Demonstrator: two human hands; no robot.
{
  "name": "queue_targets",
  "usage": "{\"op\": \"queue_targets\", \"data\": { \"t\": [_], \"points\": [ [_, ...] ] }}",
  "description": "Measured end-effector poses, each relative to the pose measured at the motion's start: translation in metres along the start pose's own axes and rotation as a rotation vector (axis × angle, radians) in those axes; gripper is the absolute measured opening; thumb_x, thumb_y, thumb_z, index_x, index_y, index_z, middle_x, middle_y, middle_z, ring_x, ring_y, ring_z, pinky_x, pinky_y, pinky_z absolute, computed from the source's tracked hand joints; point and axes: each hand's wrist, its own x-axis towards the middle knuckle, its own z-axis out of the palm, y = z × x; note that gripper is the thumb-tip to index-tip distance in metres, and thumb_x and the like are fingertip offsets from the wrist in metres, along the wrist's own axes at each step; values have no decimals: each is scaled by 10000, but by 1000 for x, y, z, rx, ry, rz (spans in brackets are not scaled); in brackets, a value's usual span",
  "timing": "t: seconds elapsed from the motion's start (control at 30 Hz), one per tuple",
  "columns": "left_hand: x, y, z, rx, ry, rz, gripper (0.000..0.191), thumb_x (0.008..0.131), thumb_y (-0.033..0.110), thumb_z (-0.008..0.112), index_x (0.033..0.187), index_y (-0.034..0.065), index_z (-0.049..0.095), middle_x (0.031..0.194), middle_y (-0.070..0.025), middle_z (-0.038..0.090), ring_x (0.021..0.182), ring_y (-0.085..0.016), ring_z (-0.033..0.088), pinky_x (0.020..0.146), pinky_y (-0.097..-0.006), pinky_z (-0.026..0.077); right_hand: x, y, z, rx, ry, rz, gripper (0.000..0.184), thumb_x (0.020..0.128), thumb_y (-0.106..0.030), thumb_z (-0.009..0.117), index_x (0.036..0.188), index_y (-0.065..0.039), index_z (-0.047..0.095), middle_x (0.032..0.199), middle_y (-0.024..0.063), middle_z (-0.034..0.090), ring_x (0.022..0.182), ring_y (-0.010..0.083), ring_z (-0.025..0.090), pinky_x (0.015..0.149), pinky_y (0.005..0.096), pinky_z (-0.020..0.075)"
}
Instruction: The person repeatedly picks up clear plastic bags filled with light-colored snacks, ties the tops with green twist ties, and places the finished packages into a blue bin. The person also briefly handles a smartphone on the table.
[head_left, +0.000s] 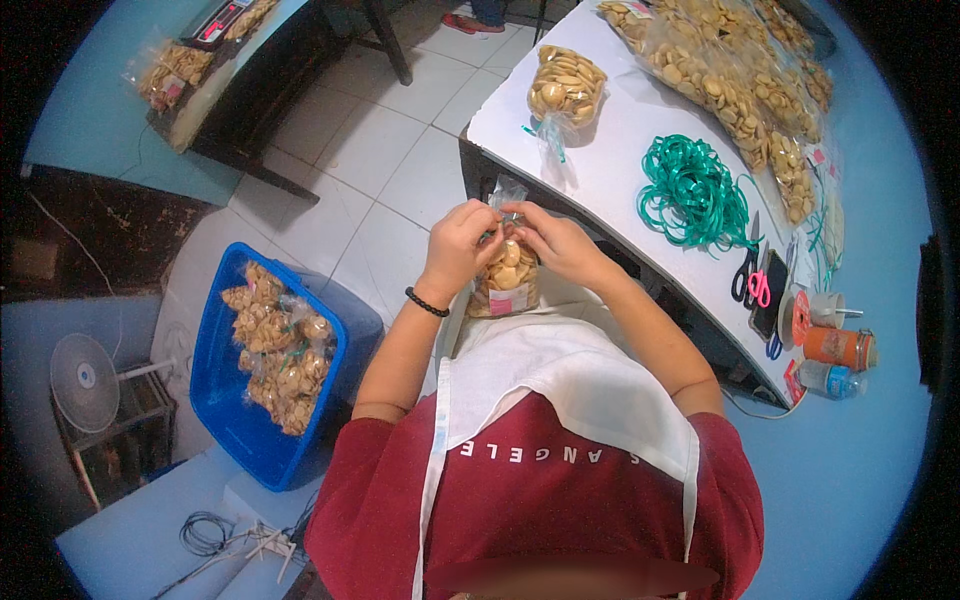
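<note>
A clear plastic bag of round, tan biscuits (508, 274) rests upright on my lap, with a pink and white label on its front. Both hands meet at its gathered neck. My left hand (463, 244) pinches there from the left, with a trace of green ribbon by the fingers. From the right, the fingertips of my right hand (555, 240) close on the same neck. The fingers hide most of the ribbon. Above them sticks up the loose plastic top of the bag (508, 189).
On the white table (615, 165) lie a tied biscuit bag (566, 86), green ribbon (690, 195), large biscuit bags (720, 75), black scissors (744, 276), pink-handled scissors (759, 288) and a phone (768, 300). A blue bin (225, 420) at left holds bagged biscuits. Behind it stands a fan (84, 382).
</note>
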Motion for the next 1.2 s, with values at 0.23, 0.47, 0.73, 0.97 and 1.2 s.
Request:
{"op": "queue_targets", "data": {
  "t": [0.23, 0.47, 0.73, 0.97, 1.2],
  "points": [
    [-21, -4, 13, -387, 116, -344, 123, 846, 35, 732, 793, 24, 622, 936, -49, 693, 814, -125, 651, 593, -254, 508, -6, 23, 9, -1, 230, 112, 158, 992, -109, 515, 1081, -25, 616, 942, 199, 689, 871, 345, 699, 713, 393, 552],
    [-38, -28, 12, -676, 57, -517, 117, 906, 29, 689, 848, 35, 588, 962, -85, 683, 915, -130, 625, 765, -256, 520, -18, 24, 2, -110, 257, 16, 104, 962, -89, 560, 985, 8, 589, 911, 181, 608, 833, 349, 631, 735, 397, 514],
    [-11, 4, 10, -285, -86, -230, 125, 881, 98, 726, 931, 35, 630, 813, -43, 669, 723, -109, 634, 578, -263, 500, -11, -2, 0, -28, 194, -220, 110, 927, -92, 609, 996, -7, 622, 968, 150, 647, 878, 311, 647, 777, 364, 515],
    [-10, 12, 9, -76, 12, -42, 172, 807, 78, 741, 952, 47, 654, 843, -95, 675, 742, -252, 653, 641, -341, 523, -5, 6, 1, 184, 108, -26, 211, 953, -120, 602, 1141, -23, 601, 1012, 142, 681, 904, 268, 679, 816, 342, 526],
    [-13, 22, 3, 74, -18, 131, 176, 781, 67, 740, 936, 75, 659, 892, -75, 690, 786, -267, 650, 643, -359, 522, -1, -7, -3, 97, 36, 66, 213, 963, -143, 591, 1137, -21, 580, 987, 143, 677, 902, 263, 677, 816, 359, 524]
  ]
}}
